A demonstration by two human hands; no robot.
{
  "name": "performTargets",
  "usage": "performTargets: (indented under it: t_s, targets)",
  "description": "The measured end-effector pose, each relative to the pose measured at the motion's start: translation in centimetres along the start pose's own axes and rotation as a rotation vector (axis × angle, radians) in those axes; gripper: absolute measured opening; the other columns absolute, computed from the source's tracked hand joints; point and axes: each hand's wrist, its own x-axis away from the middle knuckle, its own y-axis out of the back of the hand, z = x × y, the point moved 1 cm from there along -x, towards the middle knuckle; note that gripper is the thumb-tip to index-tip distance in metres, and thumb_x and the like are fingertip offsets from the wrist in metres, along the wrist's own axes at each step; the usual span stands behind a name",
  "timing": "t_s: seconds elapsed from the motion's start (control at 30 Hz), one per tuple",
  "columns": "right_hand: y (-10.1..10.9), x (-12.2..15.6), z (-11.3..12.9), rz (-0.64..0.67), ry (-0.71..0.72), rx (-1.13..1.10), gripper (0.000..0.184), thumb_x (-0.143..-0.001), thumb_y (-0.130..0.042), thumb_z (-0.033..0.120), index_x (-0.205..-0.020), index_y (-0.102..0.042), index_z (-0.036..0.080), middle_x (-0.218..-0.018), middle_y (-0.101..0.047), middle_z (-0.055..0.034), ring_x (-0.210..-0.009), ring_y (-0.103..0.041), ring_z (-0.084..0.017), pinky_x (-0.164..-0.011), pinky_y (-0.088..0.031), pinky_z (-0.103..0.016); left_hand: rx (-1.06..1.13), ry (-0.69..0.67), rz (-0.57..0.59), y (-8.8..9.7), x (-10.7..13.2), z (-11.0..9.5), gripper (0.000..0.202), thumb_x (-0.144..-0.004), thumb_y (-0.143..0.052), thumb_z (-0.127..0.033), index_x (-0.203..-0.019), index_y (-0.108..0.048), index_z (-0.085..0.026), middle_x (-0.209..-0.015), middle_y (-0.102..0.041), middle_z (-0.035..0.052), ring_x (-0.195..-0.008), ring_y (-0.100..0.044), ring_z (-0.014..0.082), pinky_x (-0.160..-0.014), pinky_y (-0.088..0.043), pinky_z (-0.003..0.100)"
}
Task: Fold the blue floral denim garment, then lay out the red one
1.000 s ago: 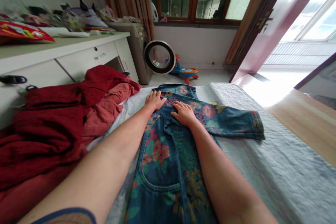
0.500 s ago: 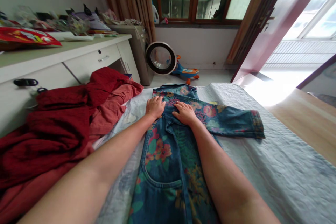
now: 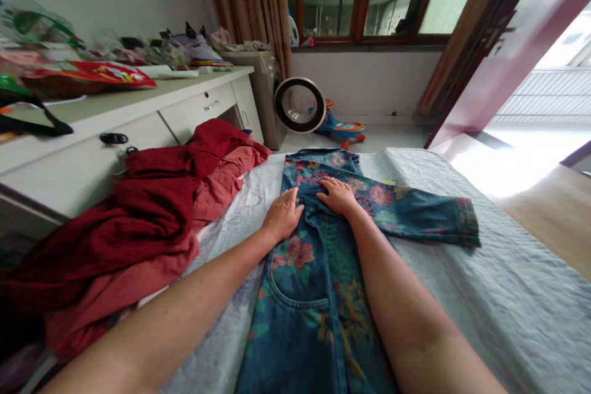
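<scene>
Blue jeans with a flower print (image 3: 314,295) lie flat on a grey quilted bed cover (image 3: 484,283), one leg folded out to the right. My left hand (image 3: 284,217) rests palm down on the left side of the jeans, fingers loosely together. My right hand (image 3: 339,195) lies flat on the denim a little farther away, fingers stretched out. Neither hand holds anything.
A heap of red and salmon clothes (image 3: 138,221) lies on the bed's left side. A white drawer unit (image 3: 138,129) with clutter on top stands at the left. Beyond the bed are a washing machine (image 3: 277,98), a toy ride-on car (image 3: 344,129) and an open door (image 3: 498,55).
My left hand has slid back toward me along the jeans' left side. My right hand has stayed about where it was. The camera has swung slightly left.
</scene>
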Motion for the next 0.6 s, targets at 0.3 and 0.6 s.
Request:
performTargets:
  t_s: [0.3, 0.6]
  targets:
    - [-0.1, -0.2, -0.1, -0.016, 0.009, 0.001, 0.054, -0.091, -0.050, 0.045, -0.140, -0.049, 0.024, -0.153, -0.041, -0.0059, -0.140, -0.034, -0.024, -0.115, -0.023, -0.043, -0.054, -0.044, 0.003, 2.1, 4.0, -1.5, 0.044, -0.094, -0.047, -0.027, -0.134, -0.048, -0.011, -0.138, -0.055, 0.0179, -0.132, -0.049, 0.0269, -0.112, -0.038, 0.044]
    - [0.0, -0.2, -0.1, 0.001, 0.008, 0.022, 0.053, -0.092, -0.050, 0.044, -0.140, -0.049, 0.023, -0.153, -0.041, -0.0070, -0.140, -0.035, -0.023, -0.115, -0.025, -0.042, -0.136, 0.119, 0.293, 3.0, 4.2, -2.4, 0.054, -0.095, -0.042, -0.029, -0.146, -0.039, -0.013, -0.156, -0.032, 0.0163, -0.145, -0.029, 0.0295, -0.117, -0.027, 0.046]
